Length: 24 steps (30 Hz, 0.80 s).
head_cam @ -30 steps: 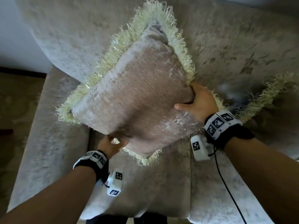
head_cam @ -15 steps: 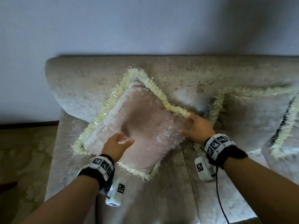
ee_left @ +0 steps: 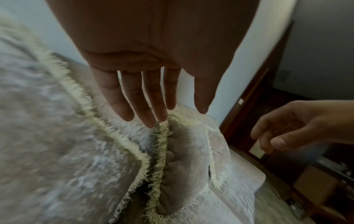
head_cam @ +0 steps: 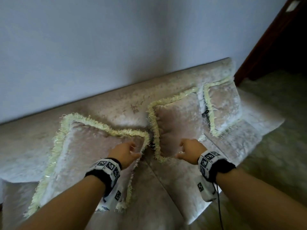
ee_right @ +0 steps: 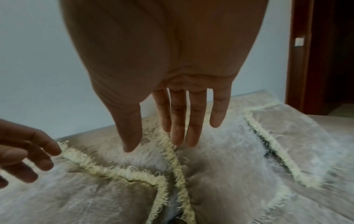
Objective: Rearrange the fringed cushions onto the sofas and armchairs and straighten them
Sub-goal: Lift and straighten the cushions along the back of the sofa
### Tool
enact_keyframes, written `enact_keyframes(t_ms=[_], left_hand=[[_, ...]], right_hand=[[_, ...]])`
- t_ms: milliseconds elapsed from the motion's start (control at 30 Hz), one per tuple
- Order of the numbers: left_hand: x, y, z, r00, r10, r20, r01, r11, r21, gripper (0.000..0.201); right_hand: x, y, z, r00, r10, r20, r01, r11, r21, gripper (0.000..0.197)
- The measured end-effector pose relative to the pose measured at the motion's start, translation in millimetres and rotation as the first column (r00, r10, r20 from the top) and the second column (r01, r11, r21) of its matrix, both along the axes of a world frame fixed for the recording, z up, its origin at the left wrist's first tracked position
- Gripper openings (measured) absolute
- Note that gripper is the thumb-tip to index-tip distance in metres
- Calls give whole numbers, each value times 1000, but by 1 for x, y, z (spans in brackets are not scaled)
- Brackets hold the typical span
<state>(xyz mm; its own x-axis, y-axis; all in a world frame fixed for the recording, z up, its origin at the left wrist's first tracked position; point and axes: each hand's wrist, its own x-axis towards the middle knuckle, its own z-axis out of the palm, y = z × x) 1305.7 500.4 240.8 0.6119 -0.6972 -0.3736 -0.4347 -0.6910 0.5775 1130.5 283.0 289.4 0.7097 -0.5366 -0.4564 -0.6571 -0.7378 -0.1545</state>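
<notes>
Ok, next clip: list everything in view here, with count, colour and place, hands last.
fringed cushions: three, beige-pink plush with cream fringe; left cushion, middle cushion and right cushion, all leaning on the sofa back.
sofa: one, pale beige plush, against the wall.
wall: pale blue-grey, behind the sofa.
door frame: dark brown wood, upper right.
carpet: patterned olive-beige, right of the sofa.
wristbands: two, black with white markers.
left hand: fingers straight, above the left cushion.
right hand: fingers straight, before the middle cushion.

Three beige, cream-fringed cushions (head_cam: 86, 156) (head_cam: 176, 123) (head_cam: 223, 105) lean side by side against the sofa (head_cam: 116, 103) backrest, the right two overlapping.
</notes>
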Motion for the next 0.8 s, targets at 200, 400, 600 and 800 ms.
enact_keyframes(t_ms=[200, 400, 600, 800], left_hand=[[-56, -56, 29, 981, -170, 93, 160, 982, 105, 55], [-143, -111, 49, 968, -225, 110, 203, 963, 178, 68], [-243, -176, 51, 941, -313, 129, 280, 934, 224, 73], [-315, -252, 71, 861, -465, 206, 401, 870, 286, 63]], right_hand=[[-89, -44, 14, 992, -126, 5, 126, 992, 13, 61], [-192, -91, 26, 989, -143, 34, 142, 989, 42, 71], [-295, -140, 44, 990, -136, 31, 134, 989, 59, 80], [-370, -189, 67, 978, -203, 44, 203, 979, 13, 66]])
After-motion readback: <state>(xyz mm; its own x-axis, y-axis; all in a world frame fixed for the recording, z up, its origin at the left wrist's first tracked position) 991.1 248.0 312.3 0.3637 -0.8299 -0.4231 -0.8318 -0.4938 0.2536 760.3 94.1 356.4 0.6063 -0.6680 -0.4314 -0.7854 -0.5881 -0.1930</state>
